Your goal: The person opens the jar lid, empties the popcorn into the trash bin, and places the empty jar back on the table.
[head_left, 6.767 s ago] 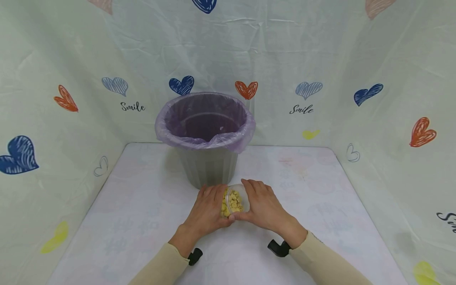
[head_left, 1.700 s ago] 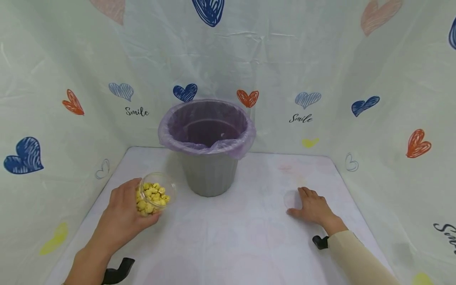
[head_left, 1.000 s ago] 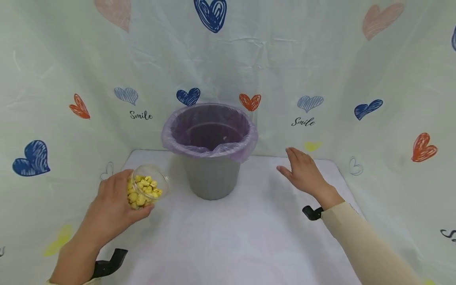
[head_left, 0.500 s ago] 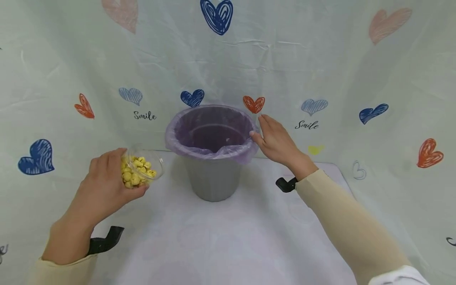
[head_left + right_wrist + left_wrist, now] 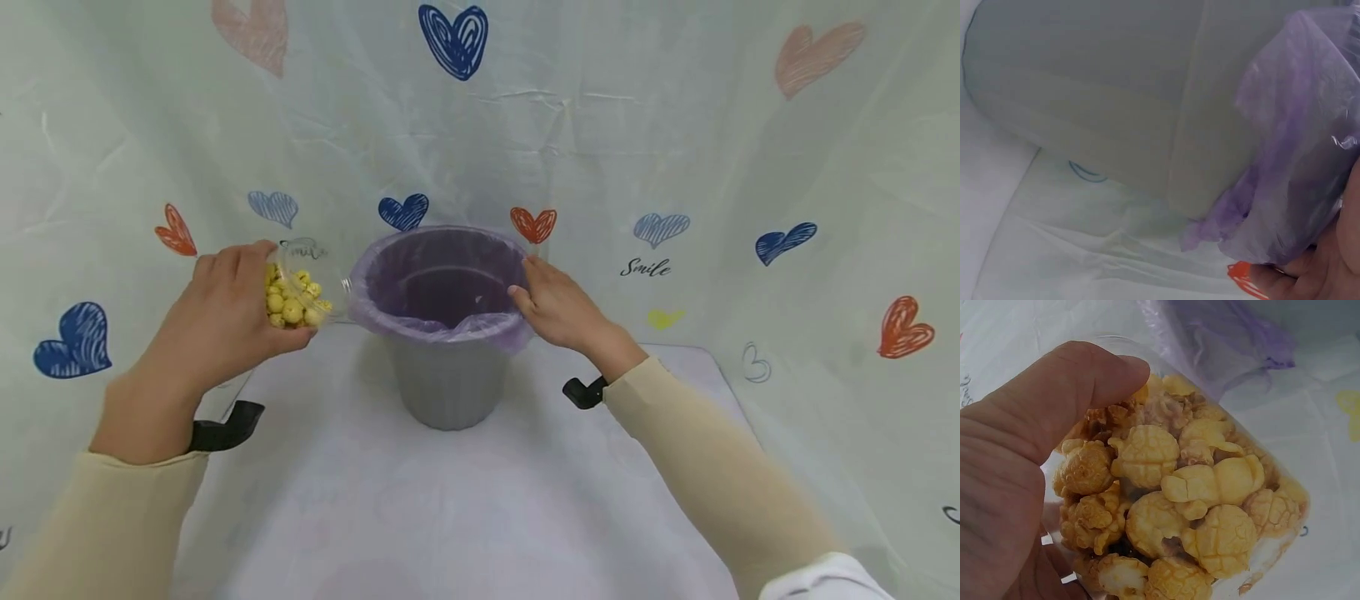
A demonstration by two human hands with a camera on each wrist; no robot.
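My left hand (image 5: 213, 325) grips a clear plastic jar (image 5: 324, 271) of yellow popcorn (image 5: 291, 307), tipped sideways with its mouth toward the bin. In the left wrist view the thumb lies across the jar wall, and popcorn (image 5: 1191, 494) fills much of the jar. The jar's mouth comes right up to the left rim of a grey trash bin (image 5: 450, 387) lined with a purple bag (image 5: 375, 292). On the opposite side, my right hand (image 5: 566, 308) holds the bin's bagged rim, thumb over the top and fingers at the outside.
The bin stands on a white-covered table (image 5: 450, 517), close to the back curtain (image 5: 600, 150) printed with hearts and "Smile". Side curtains rise left and right. A black wrist mount (image 5: 228, 427) sticks out under the left wrist, another (image 5: 583, 393) under the right.
Earlier both hands were at the jar; then the right hand set a clear lid on the table at right and moved to the bin rim. The left hand raised and tipped the jar toward the bin.
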